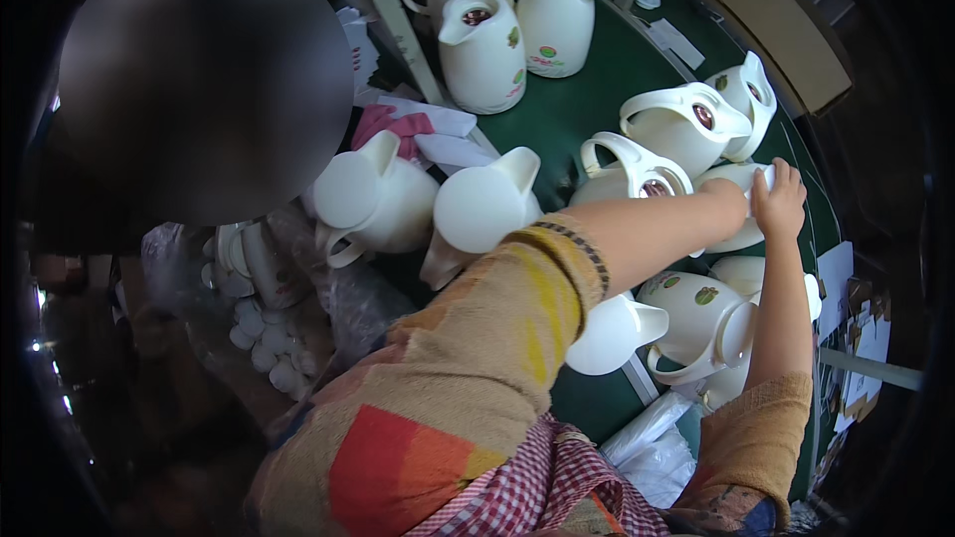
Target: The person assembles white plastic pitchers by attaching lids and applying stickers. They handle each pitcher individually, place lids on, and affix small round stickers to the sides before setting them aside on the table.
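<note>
A white vacuum jug (734,175) lies at the right of the table between my hands, largely covered by them. My left hand (728,201) reaches across and is closed on the jug's near side; its fingertips are hidden. At the jug's right end my right hand (781,201) has its fingers bent over it, with a small white piece showing beside them. Just left stands an open-topped jug (619,179) with a reddish, shiny inside. Nearer to me, below my forearms, a jug with a printed fruit motif (686,313) lies tilted beside a lidded one (609,338).
More open jugs (484,60) stand on the green table (537,124) at the far side. Two lidded jugs (487,201) are left of my arm. Clear plastic bags (652,447) lie near me. White lids (269,338) fill a bag at lower left. A metal post (393,20) rises at the back.
</note>
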Tool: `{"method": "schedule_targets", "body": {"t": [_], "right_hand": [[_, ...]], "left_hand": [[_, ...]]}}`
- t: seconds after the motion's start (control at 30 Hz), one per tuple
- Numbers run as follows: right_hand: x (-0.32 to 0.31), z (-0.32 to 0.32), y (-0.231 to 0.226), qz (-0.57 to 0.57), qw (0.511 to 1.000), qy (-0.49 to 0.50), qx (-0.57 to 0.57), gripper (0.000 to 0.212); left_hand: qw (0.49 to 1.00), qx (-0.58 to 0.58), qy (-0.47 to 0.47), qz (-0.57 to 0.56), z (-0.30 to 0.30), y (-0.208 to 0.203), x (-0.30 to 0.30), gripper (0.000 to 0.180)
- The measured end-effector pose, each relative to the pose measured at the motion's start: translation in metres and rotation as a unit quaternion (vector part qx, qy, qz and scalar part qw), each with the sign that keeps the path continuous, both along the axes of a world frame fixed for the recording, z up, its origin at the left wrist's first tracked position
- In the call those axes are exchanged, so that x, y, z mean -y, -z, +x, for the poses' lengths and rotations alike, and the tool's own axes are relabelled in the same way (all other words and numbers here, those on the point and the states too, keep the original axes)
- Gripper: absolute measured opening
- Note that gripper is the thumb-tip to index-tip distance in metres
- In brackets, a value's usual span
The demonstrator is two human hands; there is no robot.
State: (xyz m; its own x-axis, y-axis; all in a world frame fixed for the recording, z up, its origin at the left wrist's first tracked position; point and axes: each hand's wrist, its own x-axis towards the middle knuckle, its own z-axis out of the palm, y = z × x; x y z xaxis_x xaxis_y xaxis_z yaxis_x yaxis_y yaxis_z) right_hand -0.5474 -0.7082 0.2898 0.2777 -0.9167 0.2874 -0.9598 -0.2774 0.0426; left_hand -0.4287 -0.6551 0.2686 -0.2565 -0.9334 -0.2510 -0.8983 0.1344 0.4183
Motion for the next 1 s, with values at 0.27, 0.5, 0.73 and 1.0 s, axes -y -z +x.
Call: {"method": "schedule_targets", "body": {"t": [0.27, 0.5, 0.73, 1.0], "right_hand": [[0.063, -0.019, 0.011, 0.067, 0.994, -0.033, 0.077, 0.058], [-0.056, -0.073, -0.069, 0.077, 0.936, -0.064, 0.338, 0.036], [-0.177, -0.079, -0.067, 0.165, 0.931, 0.046, 0.321, 0.032], [-0.201, -0.085, -0.099, 0.165, 0.914, 0.117, 0.351, 0.025]], "left_hand": [[0.974, 0.058, 0.219, -0.018, 0.089, -0.136, -0.108, 0.044], [0.831, -0.33, -0.375, -0.245, 0.541, -0.102, -0.208, 0.023], [0.688, 0.024, -0.717, -0.113, 0.755, 0.133, -0.323, 0.052], [0.642, 0.079, -0.76, 0.06, 0.739, 0.155, -0.24, 0.098]]}}
